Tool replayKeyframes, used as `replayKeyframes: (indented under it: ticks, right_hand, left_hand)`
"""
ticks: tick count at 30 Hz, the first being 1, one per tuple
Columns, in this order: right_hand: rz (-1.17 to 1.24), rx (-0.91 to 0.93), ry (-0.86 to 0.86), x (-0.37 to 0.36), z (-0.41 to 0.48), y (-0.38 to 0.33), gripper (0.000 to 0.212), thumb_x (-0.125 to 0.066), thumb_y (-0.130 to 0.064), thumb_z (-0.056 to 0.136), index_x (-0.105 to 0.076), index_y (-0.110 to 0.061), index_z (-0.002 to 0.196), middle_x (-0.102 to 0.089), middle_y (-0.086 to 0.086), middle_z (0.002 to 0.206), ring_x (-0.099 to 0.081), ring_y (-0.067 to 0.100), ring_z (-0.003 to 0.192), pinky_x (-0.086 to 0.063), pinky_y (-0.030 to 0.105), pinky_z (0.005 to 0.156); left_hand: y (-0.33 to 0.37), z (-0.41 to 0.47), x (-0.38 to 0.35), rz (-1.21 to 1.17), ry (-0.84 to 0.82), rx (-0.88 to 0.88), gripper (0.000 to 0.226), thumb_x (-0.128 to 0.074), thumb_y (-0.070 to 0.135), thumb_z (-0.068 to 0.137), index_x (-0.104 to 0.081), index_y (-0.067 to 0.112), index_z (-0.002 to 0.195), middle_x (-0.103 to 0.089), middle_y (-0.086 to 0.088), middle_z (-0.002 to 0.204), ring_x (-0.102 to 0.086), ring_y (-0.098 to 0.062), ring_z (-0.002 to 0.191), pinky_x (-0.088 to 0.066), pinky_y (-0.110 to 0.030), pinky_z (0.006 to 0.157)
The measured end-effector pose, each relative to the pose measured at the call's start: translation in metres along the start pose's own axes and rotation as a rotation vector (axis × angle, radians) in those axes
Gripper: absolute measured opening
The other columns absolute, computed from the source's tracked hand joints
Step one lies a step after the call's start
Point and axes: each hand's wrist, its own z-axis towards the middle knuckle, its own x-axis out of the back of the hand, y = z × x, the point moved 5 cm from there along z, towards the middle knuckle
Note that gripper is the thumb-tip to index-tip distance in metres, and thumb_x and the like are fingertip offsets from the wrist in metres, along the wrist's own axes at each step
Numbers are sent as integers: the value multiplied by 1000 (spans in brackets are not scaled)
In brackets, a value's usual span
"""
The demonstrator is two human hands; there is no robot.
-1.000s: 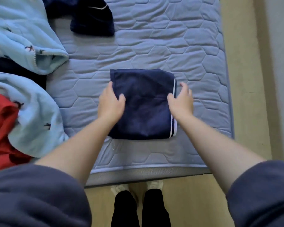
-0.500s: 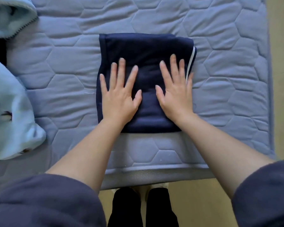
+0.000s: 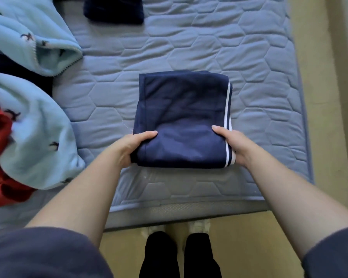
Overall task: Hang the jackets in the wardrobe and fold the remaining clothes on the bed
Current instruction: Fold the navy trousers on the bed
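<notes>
A navy garment with a white side stripe [image 3: 182, 119] lies folded into a neat rectangle on the quilted blue bed [image 3: 249, 57]. My left hand [image 3: 129, 146] grips its near left corner, thumb on top and fingers underneath. My right hand [image 3: 232, 144] grips the near right corner the same way, beside the white stripe. Another folded dark navy piece [image 3: 114, 10] sits at the far edge of the view.
A light blue fleece garment with small dark figures [image 3: 28, 109] is heaped on the left of the bed, over a red garment [image 3: 0, 157] and something dark. Tan floor [image 3: 325, 137] runs along the right and near sides. My feet stand at the bed's foot.
Half a second ago both palms pressed flat on top of the folded garment. Now the hands have slid to its near corners and taken hold of it.
</notes>
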Motion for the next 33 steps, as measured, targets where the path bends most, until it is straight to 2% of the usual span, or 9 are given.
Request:
replayKeyframes:
  ticks: [2,6,8,10,15,18,21,26,33]
  right_hand:
    - [35,-63,-16,-1,-25,4,31,-64,-26,89,-66,-6,112,-74,10,99,-72,21,83,-58,29,68]
    - [64,-175,-46,-9,-107,6,24,-59,-20,93,-65,-5,111,-75,9,91,-72,19,73,-59,29,61]
    - [39,-210,-38,-16,-158,4,25,-56,-18,94,-63,-4,114,-74,8,87,-71,19,67,-59,30,62]
    - [7,-250,-60,-25,-216,-3,25,-53,-17,96,-60,-4,117,-71,9,84,-68,19,63,-56,31,63]
    - [-62,-254,-217,-51,-354,-33,18,-45,-16,98,-60,-5,96,-69,7,65,-64,17,49,-52,26,52]
    - [-147,-181,-325,-69,-412,-52,19,-47,-16,96,-61,-5,99,-71,7,68,-67,17,52,-55,25,51]
    - [-288,-86,-414,-91,-457,-67,23,-52,-18,95,-59,-4,113,-72,9,73,-67,20,55,-56,29,53]
    - [-560,-2,-674,-136,-539,-64,25,-53,-16,93,-56,-6,116,-71,9,76,-67,18,56,-56,27,50]
    - [-1020,-23,-966,-180,-652,49,35,-53,-13,93,-53,-1,126,-69,12,81,-67,19,55,-54,24,48]
  left_hand:
    - [-8,-25,-3,-60,-42,36,37,-74,34,78,-68,13,107,-75,-1,91,-70,-16,79,-54,-27,65]
    - [-19,-108,4,-128,-57,68,40,-71,25,81,-63,11,117,-73,-8,102,-69,-23,92,-54,-35,85]
    - [-22,-165,11,-157,-34,98,30,-70,22,82,-63,10,109,-74,-5,80,-70,-16,67,-58,-26,61]
    - [-27,-234,18,-167,15,169,15,-68,24,84,-61,14,93,-67,-1,54,-62,-12,41,-46,-18,36]
    - [-47,-397,39,-248,87,187,17,-63,30,88,-55,15,83,-56,-2,46,-51,-11,31,-35,-13,30]
    - [-65,-480,42,-380,195,75,16,-65,30,87,-57,17,83,-59,1,49,-54,-9,38,-37,-13,35]
    - [-94,-552,36,-604,315,-64,12,-67,26,86,-59,16,87,-63,1,56,-58,-10,44,-42,-14,37]
    - [-174,-651,-3,-1109,437,-298,8,-64,18,87,-62,13,93,-69,0,63,-63,-10,47,-47,-16,42]
    - [-341,-744,-106,-1740,768,-352,18,-73,19,80,-62,15,93,-63,2,55,-56,-10,49,-44,-16,43]
